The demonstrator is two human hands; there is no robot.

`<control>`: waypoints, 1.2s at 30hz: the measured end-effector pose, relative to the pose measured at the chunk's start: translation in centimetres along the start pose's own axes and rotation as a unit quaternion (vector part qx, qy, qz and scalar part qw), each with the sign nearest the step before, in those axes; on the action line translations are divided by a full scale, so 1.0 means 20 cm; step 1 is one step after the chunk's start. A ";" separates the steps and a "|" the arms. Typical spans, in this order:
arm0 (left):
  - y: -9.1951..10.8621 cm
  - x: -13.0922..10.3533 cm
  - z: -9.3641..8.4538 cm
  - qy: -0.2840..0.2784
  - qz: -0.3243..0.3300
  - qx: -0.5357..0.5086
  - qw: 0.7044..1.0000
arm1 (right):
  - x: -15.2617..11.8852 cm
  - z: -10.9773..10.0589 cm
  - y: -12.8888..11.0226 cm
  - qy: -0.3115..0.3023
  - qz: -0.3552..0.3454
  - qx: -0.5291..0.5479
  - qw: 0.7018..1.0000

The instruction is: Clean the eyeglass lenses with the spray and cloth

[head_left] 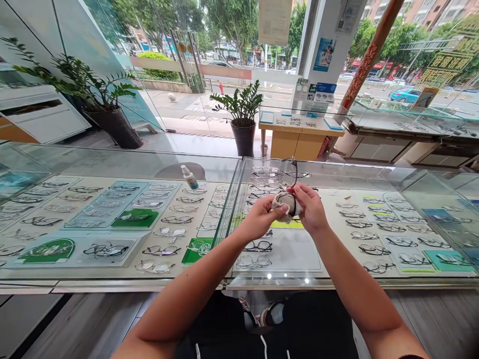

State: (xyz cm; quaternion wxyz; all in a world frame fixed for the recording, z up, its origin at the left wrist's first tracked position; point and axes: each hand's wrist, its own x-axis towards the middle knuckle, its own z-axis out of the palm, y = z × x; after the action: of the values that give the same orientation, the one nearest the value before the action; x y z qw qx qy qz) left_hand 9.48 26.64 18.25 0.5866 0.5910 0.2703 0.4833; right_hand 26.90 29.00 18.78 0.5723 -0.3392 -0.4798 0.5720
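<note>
Above the glass display counter, my left hand (pixel 264 215) pinches a pale cleaning cloth (pixel 280 201) around one lens of a pair of eyeglasses (pixel 296 172). The dark frame stands turned up on edge, its other rim pointing away from me. My right hand (pixel 310 205) is closed on the same eyeglasses near the middle of the frame. Part of the near lens is hidden by the cloth and my left thumb. A small white spray bottle (pixel 189 177) stands on the counter glass to the left of my hands.
Rows of eyeglasses (pixel 259 246) lie under the counter glass (pixel 235 199) on both sides. Beyond the counter are a potted plant (pixel 243 135), a larger leaning one (pixel 114 124), and a wooden display table (pixel 286 144) before the window.
</note>
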 end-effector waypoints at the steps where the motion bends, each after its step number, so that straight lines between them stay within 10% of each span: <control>1: -0.01 0.00 0.00 0.005 -0.001 0.002 1.000 | 0.00 0.00 0.00 -0.002 -0.005 0.000 1.000; 21: -0.01 0.01 -0.02 0.095 0.015 -0.004 0.995 | -0.01 0.02 0.05 -0.048 -0.038 0.013 0.998; 36: -0.06 0.02 -0.04 0.102 0.032 -0.014 0.994 | -0.01 0.03 0.05 0.057 -0.084 -0.050 0.994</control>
State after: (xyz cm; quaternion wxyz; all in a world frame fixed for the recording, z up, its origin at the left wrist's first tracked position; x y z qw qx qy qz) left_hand 9.22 27.43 17.14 0.5485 0.5386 0.3032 0.5632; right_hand 26.05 28.89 18.08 0.6273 -0.3578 -0.5014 0.4766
